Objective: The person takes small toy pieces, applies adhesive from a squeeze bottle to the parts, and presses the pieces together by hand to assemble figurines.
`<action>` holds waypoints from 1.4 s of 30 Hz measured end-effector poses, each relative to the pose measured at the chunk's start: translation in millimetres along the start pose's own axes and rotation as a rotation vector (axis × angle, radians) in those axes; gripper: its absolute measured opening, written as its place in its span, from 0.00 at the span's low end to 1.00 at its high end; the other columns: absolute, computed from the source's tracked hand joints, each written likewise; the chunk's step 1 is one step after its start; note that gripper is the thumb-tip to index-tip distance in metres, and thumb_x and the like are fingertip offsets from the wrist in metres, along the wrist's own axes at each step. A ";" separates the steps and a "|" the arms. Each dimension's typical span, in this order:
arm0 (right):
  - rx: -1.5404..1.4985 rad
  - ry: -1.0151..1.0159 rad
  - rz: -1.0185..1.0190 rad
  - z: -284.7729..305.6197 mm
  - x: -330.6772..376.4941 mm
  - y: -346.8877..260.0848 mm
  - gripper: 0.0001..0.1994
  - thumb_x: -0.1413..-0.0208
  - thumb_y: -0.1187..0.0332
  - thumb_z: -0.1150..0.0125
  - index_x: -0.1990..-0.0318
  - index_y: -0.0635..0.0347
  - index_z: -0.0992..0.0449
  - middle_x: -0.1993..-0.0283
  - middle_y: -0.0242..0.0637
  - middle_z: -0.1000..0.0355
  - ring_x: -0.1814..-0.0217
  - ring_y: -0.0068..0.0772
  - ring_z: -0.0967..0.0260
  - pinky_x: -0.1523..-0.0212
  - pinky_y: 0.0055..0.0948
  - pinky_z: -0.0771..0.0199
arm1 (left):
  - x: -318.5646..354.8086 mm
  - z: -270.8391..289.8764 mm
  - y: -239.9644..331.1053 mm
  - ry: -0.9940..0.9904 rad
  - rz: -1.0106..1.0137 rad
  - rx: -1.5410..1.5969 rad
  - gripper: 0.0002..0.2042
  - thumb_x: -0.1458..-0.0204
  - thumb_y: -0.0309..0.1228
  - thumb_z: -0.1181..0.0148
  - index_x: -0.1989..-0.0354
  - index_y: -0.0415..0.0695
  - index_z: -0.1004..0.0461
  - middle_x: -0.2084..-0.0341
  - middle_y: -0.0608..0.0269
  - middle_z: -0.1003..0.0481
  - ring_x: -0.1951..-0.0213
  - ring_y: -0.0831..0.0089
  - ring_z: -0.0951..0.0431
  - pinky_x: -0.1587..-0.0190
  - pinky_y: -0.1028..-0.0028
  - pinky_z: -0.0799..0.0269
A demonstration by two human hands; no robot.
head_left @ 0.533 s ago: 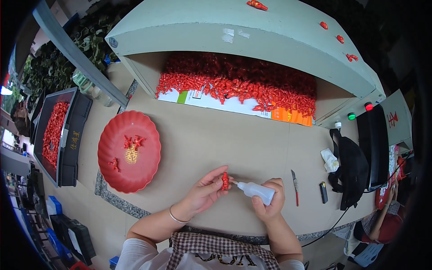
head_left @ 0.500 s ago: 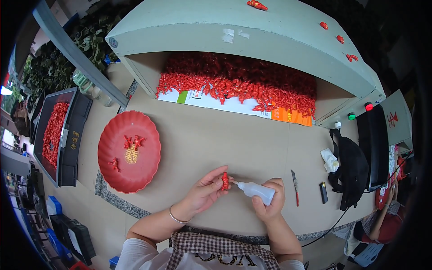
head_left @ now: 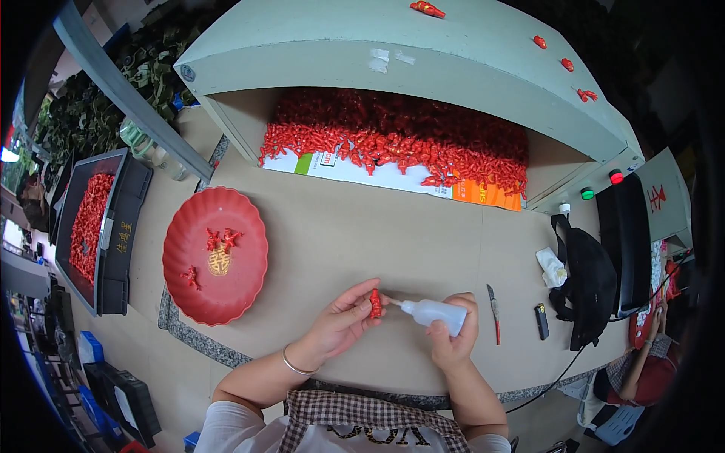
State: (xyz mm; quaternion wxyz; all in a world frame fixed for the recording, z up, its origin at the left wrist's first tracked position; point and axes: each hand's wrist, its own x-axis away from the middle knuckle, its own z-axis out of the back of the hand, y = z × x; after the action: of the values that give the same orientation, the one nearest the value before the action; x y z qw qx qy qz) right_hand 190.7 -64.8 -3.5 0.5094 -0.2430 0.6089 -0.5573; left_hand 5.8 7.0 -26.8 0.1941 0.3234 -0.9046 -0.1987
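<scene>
Between the thumb and fingers of my left hand (head_left: 341,323) stands a small red figurine (head_left: 376,305) with gold marks, held upright. My right hand (head_left: 458,343) is wrapped round a translucent white squeeze bottle (head_left: 436,314) with a thin nozzle. The nozzle points left at the figurine's side; I cannot tell whether its tip touches. To the left, a red scalloped plate (head_left: 245,298) bears a few red pieces (head_left: 229,238).
A pile of red pieces (head_left: 393,147) fills the pale green booth (head_left: 302,79). A dark crate (head_left: 113,279) of red pieces is at left. Rightward lie a craft knife (head_left: 495,313), lighter (head_left: 542,322), crumpled tissue (head_left: 552,267) and black bag (head_left: 593,283). Another person (head_left: 646,374) sits far right.
The squeeze bottle has moved slightly right with my right hand, its nozzle drawing back a little from the figurine. My left hand keeps its grip in nearly the same place.
</scene>
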 end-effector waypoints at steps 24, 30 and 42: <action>0.547 0.612 -0.180 118.4 -18.9 34.7 0.24 0.54 0.82 0.48 0.47 0.60 0.41 0.51 0.37 0.40 0.49 0.27 0.43 0.49 0.26 0.43 | 1.4 1.7 -5.6 -0.014 -0.014 -0.024 0.15 0.46 0.23 0.55 0.49 0.48 0.36 0.58 0.57 0.30 0.57 0.70 0.30 0.55 0.73 0.34; 0.597 0.447 0.111 83.2 -39.8 -4.1 0.13 0.52 0.81 0.49 0.58 0.62 0.34 0.61 0.36 0.37 0.60 0.25 0.37 0.60 0.22 0.36 | 1.5 0.3 -4.7 -0.016 0.008 -0.043 0.15 0.46 0.23 0.55 0.49 0.48 0.36 0.57 0.57 0.30 0.57 0.71 0.30 0.55 0.74 0.33; 1.149 0.278 0.061 38.2 -180.1 99.9 0.06 0.56 0.75 0.46 0.67 0.62 0.31 0.68 0.45 0.34 0.62 0.48 0.36 0.63 0.40 0.34 | 2.6 0.4 -5.2 -0.009 -0.033 -0.049 0.15 0.46 0.23 0.54 0.50 0.47 0.36 0.58 0.57 0.30 0.57 0.70 0.29 0.55 0.74 0.32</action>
State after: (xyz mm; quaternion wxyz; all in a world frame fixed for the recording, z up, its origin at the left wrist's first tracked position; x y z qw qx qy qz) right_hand 317.3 100.4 -27.7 0.4904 0.1647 0.2771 -0.8097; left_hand 6.4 1.7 -29.1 0.1945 0.3326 -0.8948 -0.2257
